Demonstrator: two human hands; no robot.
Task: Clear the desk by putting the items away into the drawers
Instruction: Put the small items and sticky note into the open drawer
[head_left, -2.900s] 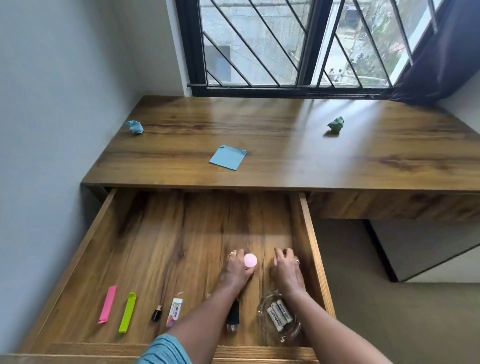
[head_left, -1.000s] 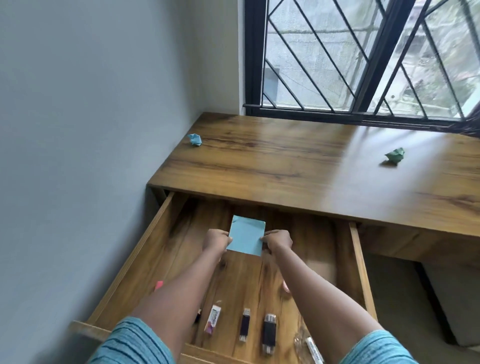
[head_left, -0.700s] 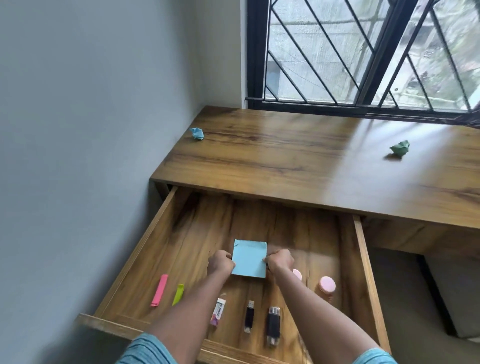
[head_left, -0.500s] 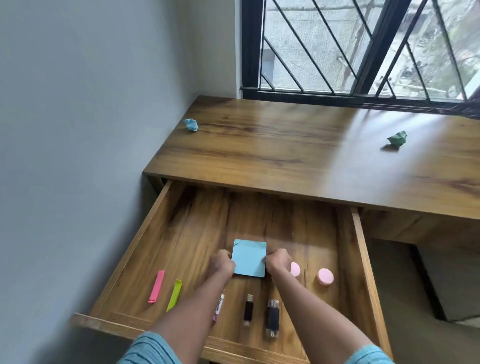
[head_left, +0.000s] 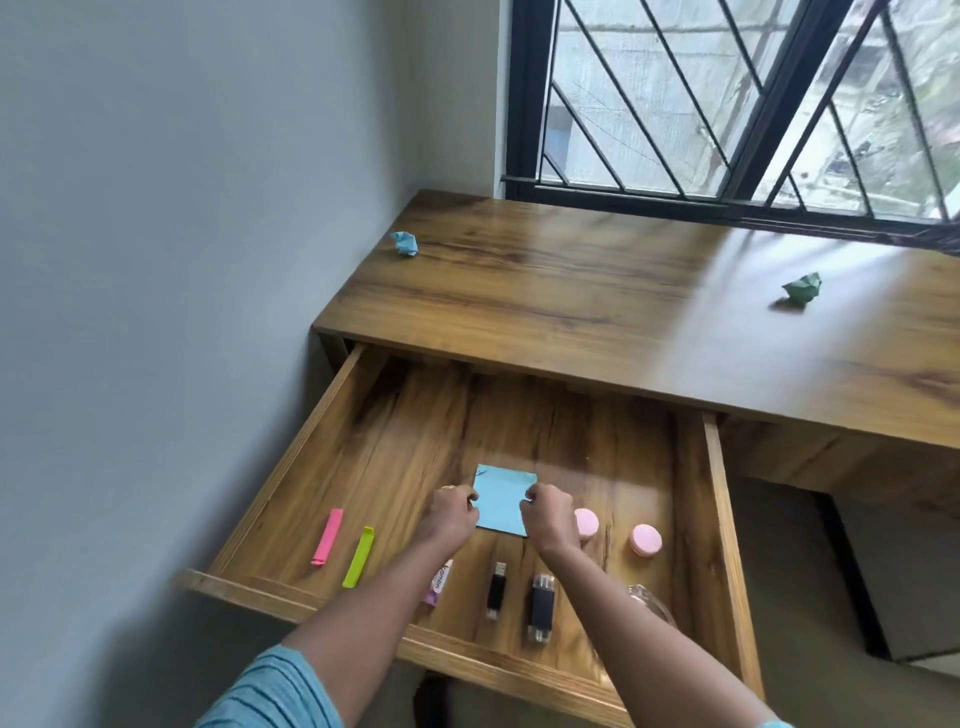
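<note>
A light blue sticky-note pad (head_left: 501, 496) lies low over the floor of the open wooden drawer (head_left: 719, 499). My left hand (head_left: 451, 515) pinches its left edge and my right hand (head_left: 546, 514) pinches its right edge. On the wooden desk (head_left: 597, 312) above, a crumpled blue paper ball (head_left: 405, 243) sits at the far left and a crumpled green paper ball (head_left: 802, 287) at the right.
Inside the drawer lie a pink clip (head_left: 327, 536), a green clip (head_left: 358, 557), a small white tube (head_left: 437, 582), two black USB sticks (head_left: 496, 590), two pink round lids (head_left: 644, 540) and a glass dish (head_left: 649, 608). A grey wall (head_left: 156, 312) is at the left, a barred window (head_left: 727, 104) behind.
Both hands took the blue pad from the desk and carried it down into the drawer. It has sunk to the drawer floor in front of the USB sticks; my view swung left.
</note>
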